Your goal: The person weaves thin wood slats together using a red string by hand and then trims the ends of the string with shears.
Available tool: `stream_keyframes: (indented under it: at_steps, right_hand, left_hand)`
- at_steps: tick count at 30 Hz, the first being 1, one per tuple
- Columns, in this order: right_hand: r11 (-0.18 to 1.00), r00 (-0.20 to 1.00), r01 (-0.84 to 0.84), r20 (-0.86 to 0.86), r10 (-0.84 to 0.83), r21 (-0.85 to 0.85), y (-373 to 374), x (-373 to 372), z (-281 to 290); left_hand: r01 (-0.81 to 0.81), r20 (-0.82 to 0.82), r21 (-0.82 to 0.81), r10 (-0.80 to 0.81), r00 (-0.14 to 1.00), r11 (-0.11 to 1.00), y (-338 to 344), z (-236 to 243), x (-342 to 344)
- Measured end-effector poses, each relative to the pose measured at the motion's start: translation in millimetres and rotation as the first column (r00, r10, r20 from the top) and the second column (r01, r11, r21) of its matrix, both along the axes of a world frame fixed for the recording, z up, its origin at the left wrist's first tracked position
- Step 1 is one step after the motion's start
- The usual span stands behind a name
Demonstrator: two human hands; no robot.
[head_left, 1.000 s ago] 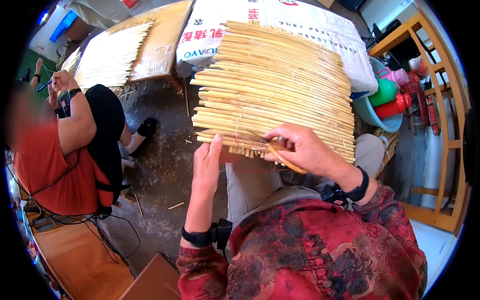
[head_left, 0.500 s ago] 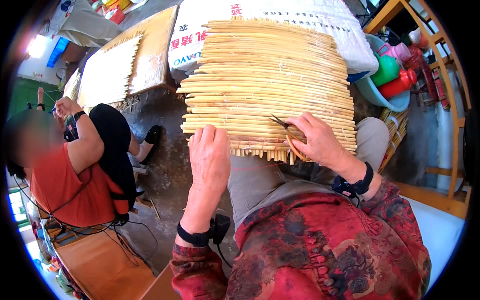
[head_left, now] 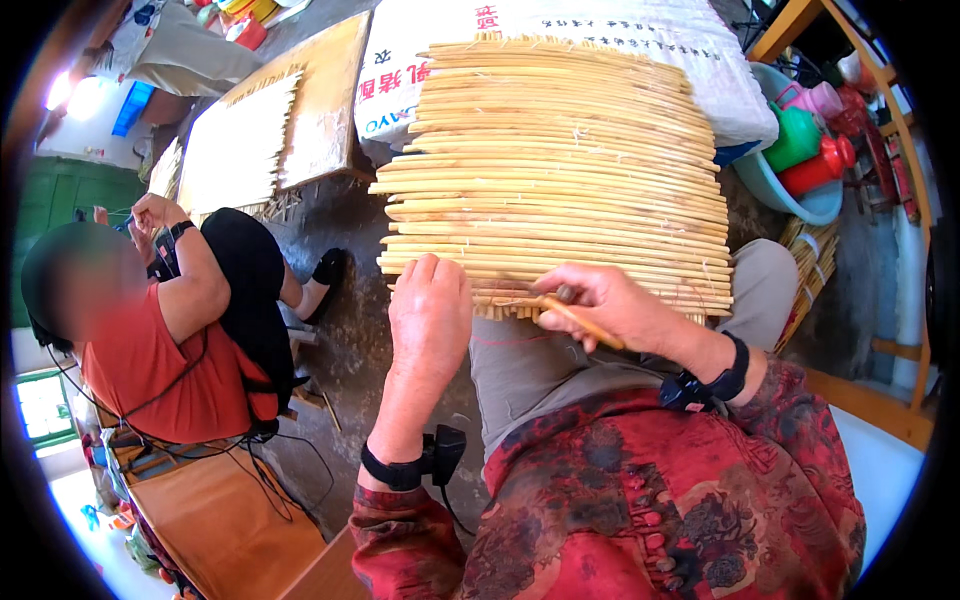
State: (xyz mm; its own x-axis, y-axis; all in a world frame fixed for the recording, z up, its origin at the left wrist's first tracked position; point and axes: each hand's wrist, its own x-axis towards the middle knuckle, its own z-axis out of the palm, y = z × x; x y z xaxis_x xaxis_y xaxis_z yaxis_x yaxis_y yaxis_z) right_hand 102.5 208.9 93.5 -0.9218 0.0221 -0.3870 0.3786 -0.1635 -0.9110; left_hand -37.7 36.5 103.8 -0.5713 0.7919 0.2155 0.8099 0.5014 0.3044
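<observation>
A mat of pale yellow plant stalks [head_left: 560, 170], laid side by side and tied with thin thread, reaches from the table to above my lap. My left hand [head_left: 430, 310] is closed at the mat's near left edge, its fingers curled over the stalk ends; what they pinch is hidden. My right hand [head_left: 625, 310] grips a pair of scissors [head_left: 585, 322] with tan handles, close to the near edge right of my left hand. Its blades point left toward the stalks and are partly hidden. A faint red thread shows below the edge between the hands.
A white printed sack [head_left: 690, 60] covers the table under the mat. On the right stand a light blue basin [head_left: 815, 205] with green and red containers, and a bundle of stalks [head_left: 808, 265]. At left a person in red [head_left: 165, 360] sits near another board [head_left: 325, 110].
The scissors have swung from pointing up over the mat to lying low at its near edge, as my right hand moved left and down. My left hand stays closed at the edge.
</observation>
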Motion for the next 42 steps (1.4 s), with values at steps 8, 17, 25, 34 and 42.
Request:
stream_keyframes:
  at_steps: [8,17,25,34,42]
  right_hand:
    - [0.979,0.994,0.019,0.111,0.003,-0.202,-24.2,-25.5,-2.0]
    - [0.991,0.984,-0.006,0.178,0.030,-0.134,-26.0,-27.9,4.7]
    - [1.000,0.993,0.021,0.113,-0.020,-0.012,-33.8,-25.9,-7.3]
    - [0.963,0.976,0.212,-0.078,-0.202,0.165,-13.9,4.9,2.6]
    - [0.683,0.748,0.651,-0.432,-0.504,0.331,31.2,-11.3,5.0]
  left_hand:
    - [-0.467,0.595,0.425,0.150,0.790,0.775,-50.5,-8.4,28.3]
    - [-0.706,0.942,0.336,-0.217,0.257,0.624,-44.2,-44.2,21.9]
    - [-0.713,0.924,0.359,-0.339,0.178,0.602,-27.1,-58.9,20.4]
    - [-0.752,0.915,0.391,-0.311,0.257,0.530,-10.3,-54.5,24.9]
    - [-0.617,0.733,0.677,-0.298,0.611,0.401,25.4,-13.6,35.7]
